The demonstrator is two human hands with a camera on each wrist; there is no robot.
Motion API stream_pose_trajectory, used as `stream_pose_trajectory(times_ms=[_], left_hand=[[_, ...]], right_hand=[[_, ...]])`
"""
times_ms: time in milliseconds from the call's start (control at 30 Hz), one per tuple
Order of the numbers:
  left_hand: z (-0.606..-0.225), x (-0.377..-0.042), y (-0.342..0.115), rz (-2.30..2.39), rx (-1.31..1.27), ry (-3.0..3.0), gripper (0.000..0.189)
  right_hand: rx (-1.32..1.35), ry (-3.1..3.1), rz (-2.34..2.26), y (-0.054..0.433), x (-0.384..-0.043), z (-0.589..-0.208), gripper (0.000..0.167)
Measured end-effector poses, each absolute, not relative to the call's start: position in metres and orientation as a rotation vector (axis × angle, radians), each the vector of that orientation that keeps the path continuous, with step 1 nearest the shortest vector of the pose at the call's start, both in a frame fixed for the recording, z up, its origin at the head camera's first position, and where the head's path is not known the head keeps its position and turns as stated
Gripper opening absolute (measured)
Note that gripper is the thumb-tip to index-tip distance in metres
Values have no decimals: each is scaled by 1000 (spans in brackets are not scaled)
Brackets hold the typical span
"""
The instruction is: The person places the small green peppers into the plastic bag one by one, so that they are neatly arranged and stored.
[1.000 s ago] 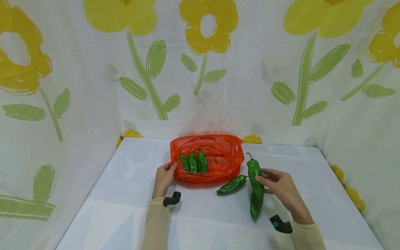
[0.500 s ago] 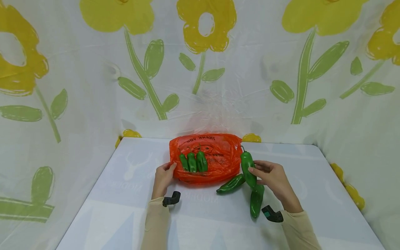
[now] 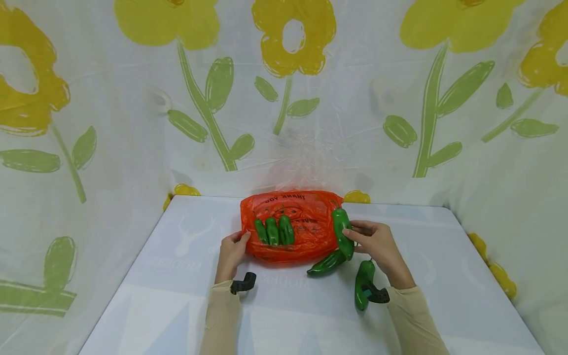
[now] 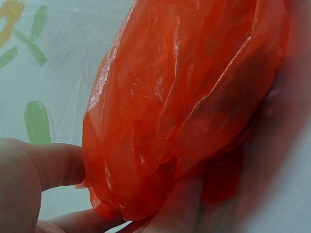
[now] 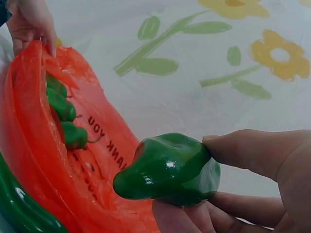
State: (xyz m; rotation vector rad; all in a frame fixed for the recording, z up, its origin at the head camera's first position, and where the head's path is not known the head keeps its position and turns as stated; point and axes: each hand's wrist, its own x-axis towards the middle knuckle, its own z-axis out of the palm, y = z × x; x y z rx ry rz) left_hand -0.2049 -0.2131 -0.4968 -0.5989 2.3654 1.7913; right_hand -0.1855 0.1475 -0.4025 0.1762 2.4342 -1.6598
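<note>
A red plastic bag [image 3: 310,246] lies open on the table, with three green peppers [image 3: 272,230] standing side by side inside its left part. The left hand [image 3: 232,254] pinches the bag's left edge between thumb and fingers; the left wrist view shows crumpled red film [image 4: 146,111] there. Held between the thumb and fingers of the right hand [image 3: 377,244] is another green pepper [image 3: 342,234], tilted, stem up, in front of the bag's right side. In the right wrist view this held pepper [image 5: 167,167] points its tip at the camera.
One green pepper [image 3: 326,264] lies on the table against the bag's front right. Another pepper [image 3: 361,281] lies nearer, partly behind the right wrist camera [image 3: 377,293]. A flower-printed curtain [image 3: 337,128] surrounds the white table [image 3: 177,276] at the back and sides.
The right hand has carried its pepper left to the bag's right side, uncovering more of the pepper lying below. The left hand stays at the bag's edge.
</note>
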Motion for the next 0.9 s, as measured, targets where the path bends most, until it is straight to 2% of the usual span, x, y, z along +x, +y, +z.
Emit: stream_pose_trajectory(times_ms=[900], left_hand=[[-497,-205,-214,1793,-598,2350,59]], right_hand=[[182,2336,-1758,116,-219,-414,58]])
